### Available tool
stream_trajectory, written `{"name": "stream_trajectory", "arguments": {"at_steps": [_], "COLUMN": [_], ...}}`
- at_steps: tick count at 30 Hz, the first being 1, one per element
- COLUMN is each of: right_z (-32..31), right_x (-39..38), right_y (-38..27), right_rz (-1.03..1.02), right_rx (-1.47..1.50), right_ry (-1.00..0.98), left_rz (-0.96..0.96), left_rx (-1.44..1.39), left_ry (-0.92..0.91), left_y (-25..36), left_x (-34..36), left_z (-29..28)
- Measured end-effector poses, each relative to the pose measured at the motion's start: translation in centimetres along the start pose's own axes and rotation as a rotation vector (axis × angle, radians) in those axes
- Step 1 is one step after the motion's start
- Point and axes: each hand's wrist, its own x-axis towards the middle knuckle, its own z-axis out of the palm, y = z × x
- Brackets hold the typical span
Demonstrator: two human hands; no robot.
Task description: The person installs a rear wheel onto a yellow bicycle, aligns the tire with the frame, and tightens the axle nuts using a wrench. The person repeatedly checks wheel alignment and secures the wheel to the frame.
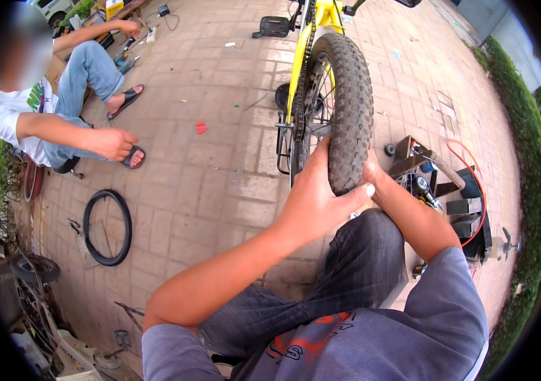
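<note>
A fat, knobbly black bicycle tire (351,105) on a spoked wheel stands upright before me, set in a yellow bicycle frame (297,79). Around its near end, from the left, my left hand (321,193) is closed, with the thumb lying across the bottom of the tread. My right hand (373,174) grips the same tire from the right; most of its fingers are hidden behind the rubber. The chain (308,47) runs along the wheel's left side, and a black pedal (275,26) sticks out farther up.
To the right lie an open toolbox (413,152), grey boxes (464,206) and an orange hose (485,203). At left, a loose black tire (127,232) rests on the brick paving (181,209). Another person (35,127) sits at far left, near tools. A hedge (521,146) borders the right.
</note>
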Motion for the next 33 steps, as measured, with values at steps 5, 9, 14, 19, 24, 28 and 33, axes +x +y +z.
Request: {"name": "stream_trajectory", "arguments": {"at_steps": [5,9,14,19,24,28,33], "right_z": [-0.8,-1.1,-0.9,-0.4,-0.8,-1.0,-0.3], "right_x": [0.8,1.0,0.7,0.3,0.3,-0.4,-1.9], "right_y": [0.6,1.0,0.8,0.6,0.6,0.3,-0.3], "right_rz": [-0.075,-0.050,-0.027,-0.023,-0.004,0.016,0.047], "right_rx": [-0.051,-0.030,-0.024,-0.058,-0.081,-0.031,0.057], "right_ry": [-0.014,0.078,0.090,0.092,0.086,-0.008,0.004], "left_rz": [0.197,-0.403,-0.241,-0.291,-0.156,0.021,0.088], "left_rx": [0.244,-0.124,-0.285,-0.262,0.239,0.476,0.522], "left_ry": [0.188,0.457,0.275,0.286,0.364,0.383,0.350], "left_y": [-3.8,-9.4,-13.1,-13.3,-13.5,-13.2,-12.4], "left_x": [-0.2,3.0,4.8,5.8,5.2,4.0,3.7], "left_z": [-4.1,-7.3,-6.6,-6.7,-6.7,-6.5,-6.7]}}
